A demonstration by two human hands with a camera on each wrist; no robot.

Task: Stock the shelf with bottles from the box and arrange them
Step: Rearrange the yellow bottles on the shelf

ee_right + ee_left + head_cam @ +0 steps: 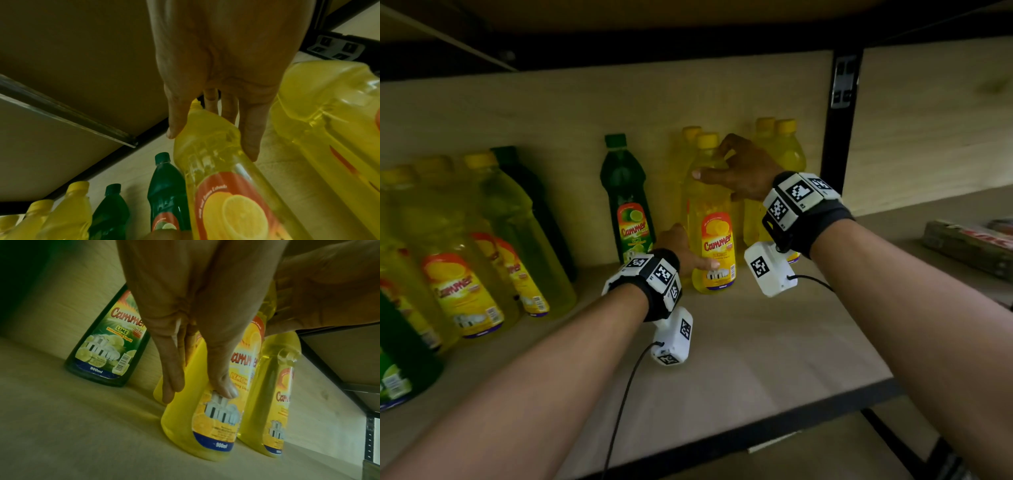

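Note:
A yellow lemon dish-liquid bottle [714,219] stands upright on the wooden shelf [756,346], in front of another yellow bottle. My right hand [710,161] grips its shoulder just below the yellow cap, thumb on the front; in the right wrist view the bottle [207,154] sits between thumb and fingers of this hand [212,144]. My left hand [688,255] holds the bottle's base, thumb across the label. In the left wrist view that hand [197,394] has its fingers along the bottle's [185,426] left side.
A green lime bottle [628,205] stands just left, against the back panel. Two more yellow bottles [784,154] stand right, by the black upright [839,130]. A cluster of yellow and green bottles [465,246] fills the left. A flat packet [969,246] lies far right.

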